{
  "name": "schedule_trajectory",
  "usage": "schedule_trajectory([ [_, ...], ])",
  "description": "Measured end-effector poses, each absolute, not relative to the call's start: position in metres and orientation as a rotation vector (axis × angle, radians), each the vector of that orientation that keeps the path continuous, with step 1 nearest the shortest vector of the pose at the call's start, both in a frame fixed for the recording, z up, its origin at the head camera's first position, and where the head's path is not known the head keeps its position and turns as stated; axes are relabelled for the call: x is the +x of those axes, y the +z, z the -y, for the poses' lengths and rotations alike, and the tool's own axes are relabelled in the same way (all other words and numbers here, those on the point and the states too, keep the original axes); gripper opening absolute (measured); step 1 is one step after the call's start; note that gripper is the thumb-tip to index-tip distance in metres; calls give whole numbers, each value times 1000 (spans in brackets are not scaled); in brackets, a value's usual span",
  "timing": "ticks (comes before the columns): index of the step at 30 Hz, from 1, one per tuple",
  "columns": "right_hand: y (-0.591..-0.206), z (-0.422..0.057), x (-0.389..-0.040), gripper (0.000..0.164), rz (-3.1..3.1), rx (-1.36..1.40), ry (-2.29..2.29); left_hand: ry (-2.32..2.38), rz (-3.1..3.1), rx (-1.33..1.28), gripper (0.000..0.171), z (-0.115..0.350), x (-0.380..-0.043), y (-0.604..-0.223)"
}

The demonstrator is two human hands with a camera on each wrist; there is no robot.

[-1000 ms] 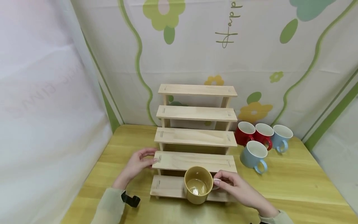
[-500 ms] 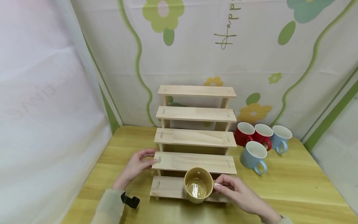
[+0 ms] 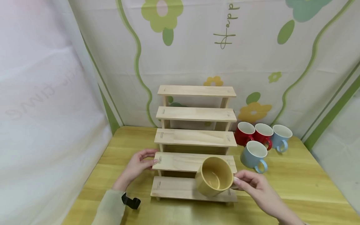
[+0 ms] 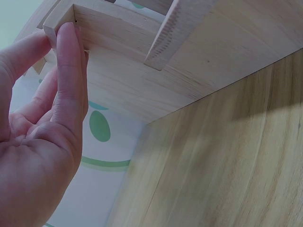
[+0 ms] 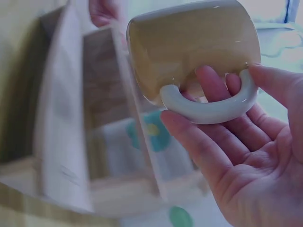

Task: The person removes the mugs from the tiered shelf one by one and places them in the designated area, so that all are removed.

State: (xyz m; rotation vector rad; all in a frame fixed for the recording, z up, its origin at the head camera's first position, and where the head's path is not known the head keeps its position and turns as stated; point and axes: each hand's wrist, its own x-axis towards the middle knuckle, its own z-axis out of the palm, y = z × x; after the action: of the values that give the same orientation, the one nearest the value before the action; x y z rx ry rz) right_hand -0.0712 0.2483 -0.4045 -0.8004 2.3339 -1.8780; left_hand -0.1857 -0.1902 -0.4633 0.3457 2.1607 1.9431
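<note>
A mustard-yellow mug [image 3: 206, 184] with a white handle [image 5: 208, 109] is tilted in my right hand [image 3: 260, 192], its inside bare. In the right wrist view, my fingers hook through the handle and the thumb bears on it. The mug overlaps the right part of the lowest two steps of a pale wooden five-step rack [image 3: 194, 137]. At the rack's left side, my left hand [image 3: 140, 164] grips the end of the second step from the bottom [image 3: 174, 161]. The left wrist view shows the thumb and fingers [image 4: 68, 71] pinching that board's corner.
To the right of the rack, two red mugs [image 3: 242, 137] [image 3: 262, 137] and a light-blue mug [image 3: 278, 137] stand in a row. Another light-blue mug [image 3: 250, 157] stands in front of them. A printed cloth [image 3: 191, 56] hangs behind the wooden table [image 3: 303, 181].
My right hand has carried the yellow mug rightward and up from the front middle of the lowest step, tilting it. My left hand stays at the rack's side.
</note>
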Motion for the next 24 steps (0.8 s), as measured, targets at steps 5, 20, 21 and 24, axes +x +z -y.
schedule_trajectory([
  [5,-391,-274,-66,27,-2360,-770,-1981,1958,-2146,351,50,191,-185,-465],
  [20,-356,-338,-57,22,-2438,-468,-2290,1955,-2148,365,50,193,-187,-465],
  [21,-355,-341,-57,23,-2444,-472,-2306,1955,-2146,362,49,193,-187,-465],
  [24,-353,-352,-59,23,-2421,-467,-2384,1956,-2142,348,49,193,-186,-467],
])
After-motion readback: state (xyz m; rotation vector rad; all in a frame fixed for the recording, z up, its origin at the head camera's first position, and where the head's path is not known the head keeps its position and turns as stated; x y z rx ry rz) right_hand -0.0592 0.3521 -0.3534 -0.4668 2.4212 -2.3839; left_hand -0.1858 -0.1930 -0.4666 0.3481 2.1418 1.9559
